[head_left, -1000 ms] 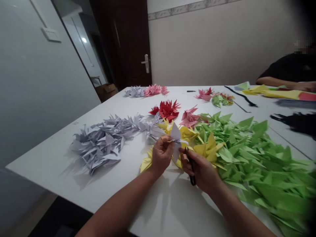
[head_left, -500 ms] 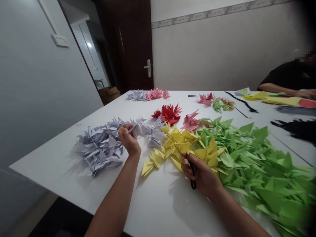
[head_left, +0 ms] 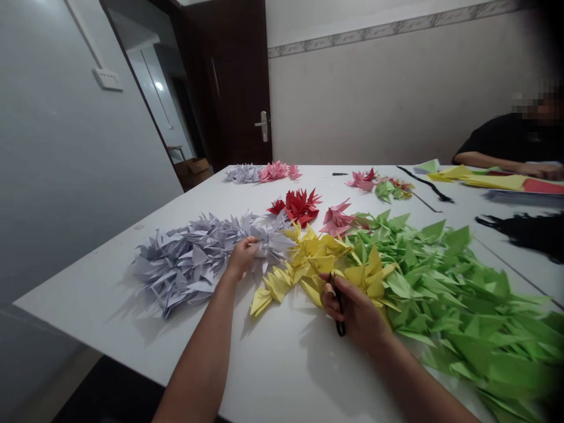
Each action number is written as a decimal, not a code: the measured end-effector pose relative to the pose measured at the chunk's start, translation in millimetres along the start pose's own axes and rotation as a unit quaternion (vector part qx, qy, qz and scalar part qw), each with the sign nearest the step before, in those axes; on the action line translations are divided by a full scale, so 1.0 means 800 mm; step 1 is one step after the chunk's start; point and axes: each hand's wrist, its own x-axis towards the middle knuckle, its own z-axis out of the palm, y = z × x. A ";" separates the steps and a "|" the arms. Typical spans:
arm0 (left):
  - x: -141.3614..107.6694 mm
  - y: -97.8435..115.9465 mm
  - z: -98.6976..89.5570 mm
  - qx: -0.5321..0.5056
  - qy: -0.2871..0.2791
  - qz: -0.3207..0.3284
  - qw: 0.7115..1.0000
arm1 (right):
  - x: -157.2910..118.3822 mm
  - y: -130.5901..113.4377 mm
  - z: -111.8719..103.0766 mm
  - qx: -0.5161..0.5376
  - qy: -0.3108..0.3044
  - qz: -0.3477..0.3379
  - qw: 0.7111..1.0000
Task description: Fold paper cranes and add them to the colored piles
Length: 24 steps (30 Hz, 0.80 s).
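My left hand (head_left: 244, 257) reaches to the right end of a pile of pale lavender folded paper cranes (head_left: 189, 258). Its fingers are pinched at a pale crane (head_left: 273, 244) lying there, partly hidden by the fingertips. My right hand (head_left: 352, 305) is closed around a slim black tool (head_left: 339, 314) with a rounded lower end; its exact kind is unclear. That hand hovers at the near side of the yellow folded cranes (head_left: 317, 252). To its right spreads a large heap of green folded cranes (head_left: 449, 294).
Red cranes (head_left: 299, 205) and pink ones (head_left: 337, 218) lie beyond the yellow. Farther back on the white table (head_left: 110, 282) are small lavender and pink clusters (head_left: 275, 171). A black cord (head_left: 427, 185), a black bundle (head_left: 529, 232) and coloured paper sheets (head_left: 497, 178) lie near a person's arm (head_left: 497, 160).
My left hand has lowered and moved slightly right, from holding a pale folded piece above the pile down to the pale cranes beside the yellow ones. My right hand stays nearly in place.
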 end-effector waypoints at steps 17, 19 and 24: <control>-0.017 0.002 0.043 -0.045 -0.024 0.060 0.997 | 0.001 0.006 0.002 -0.013 -0.014 -0.010 1.000; -0.010 0.001 0.041 -0.084 0.012 0.060 0.995 | 0.001 0.005 0.002 -0.006 -0.013 -0.009 1.000; -0.004 0.004 0.039 -0.174 0.084 0.061 0.979 | -0.002 0.005 0.004 -0.010 -0.014 -0.003 1.000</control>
